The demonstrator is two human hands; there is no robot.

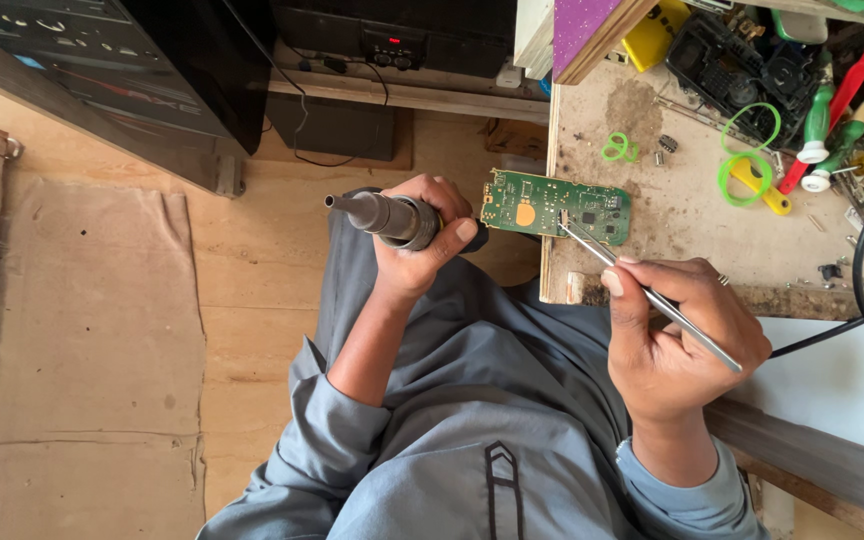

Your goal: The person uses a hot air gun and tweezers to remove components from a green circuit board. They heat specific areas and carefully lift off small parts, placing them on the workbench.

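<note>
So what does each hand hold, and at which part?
The left hand grips a hot-air tool around its handle, behind the metal nozzle. The right hand pinches tweezers near mid-length; their tips touch the green board.

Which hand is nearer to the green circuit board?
The left hand. It sits just beside the green circuit board and holds a hot-air tool. The right hand is below it, reaching it only with tweezers.

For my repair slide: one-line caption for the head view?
Left hand grips hot-air tool; right hand holds tweezers to green circuit board on workbench.
</note>
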